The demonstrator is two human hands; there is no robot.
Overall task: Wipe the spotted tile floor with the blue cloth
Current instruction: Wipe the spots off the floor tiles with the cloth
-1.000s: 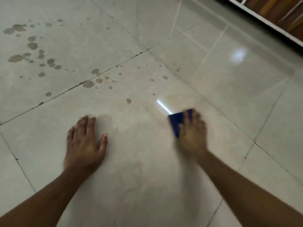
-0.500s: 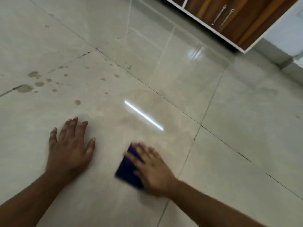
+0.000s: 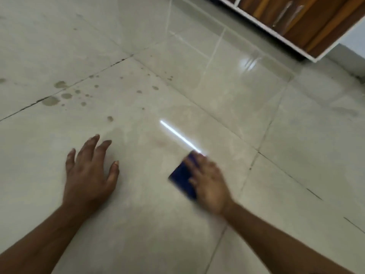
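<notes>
The glossy beige tile floor fills the view. Brown spots dot it at the upper left, along a dark grout line. A folded dark blue cloth lies flat on the tile in front of me. My right hand presses on its right part with straight fingers; the hand is motion-blurred. My left hand rests flat on the tile to the left, fingers spread, about a hand's width from the cloth. The spots lie beyond my left hand, apart from the cloth.
A wooden cabinet with a white frame stands at the top right, its base on the floor. A bright streak of reflected light crosses the tile just beyond the cloth. Grout lines run diagonally to the right.
My right hand swept the cloth from ahead toward me and leftward, and now it is further right and forward again. My left hand stayed planted. The view shifted toward the cabinet.
</notes>
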